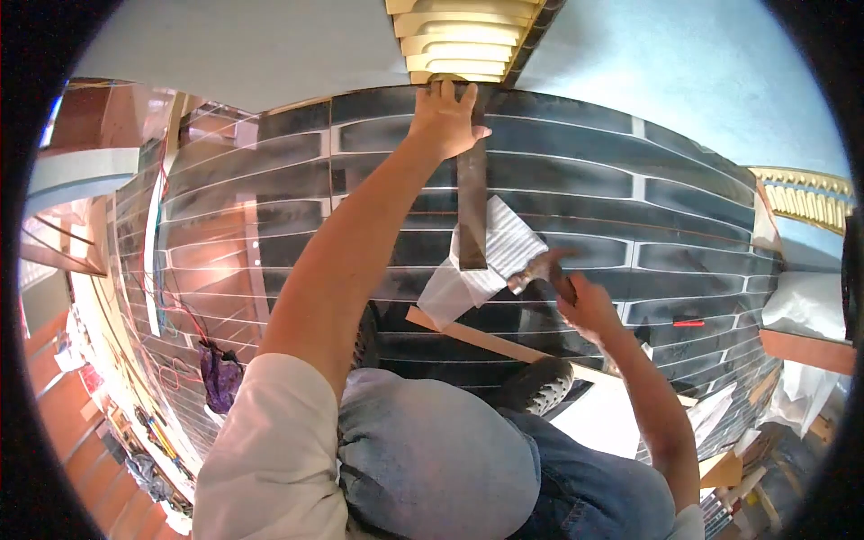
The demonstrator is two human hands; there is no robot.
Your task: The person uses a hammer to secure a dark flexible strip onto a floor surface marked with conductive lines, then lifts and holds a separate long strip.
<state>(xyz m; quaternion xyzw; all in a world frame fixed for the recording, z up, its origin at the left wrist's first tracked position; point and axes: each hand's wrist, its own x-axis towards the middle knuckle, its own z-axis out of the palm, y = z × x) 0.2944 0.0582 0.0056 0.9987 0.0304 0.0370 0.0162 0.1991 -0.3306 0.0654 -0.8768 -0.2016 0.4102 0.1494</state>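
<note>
Hammer point(560, 277) at three o'clock sits in our closed right hand point(589, 310); our left hand point(444, 121), fingers spread, presses at twelve, apparently on the dark strip point(472, 207), lined up toward the yellow slatted panel point(463, 40). Hammering looks unfinished.

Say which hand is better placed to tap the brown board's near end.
Probably the right hand: it grips the hammer, whose head is close to that end of the brown board. The left hand is at the far end, by the yellow trim.
</note>
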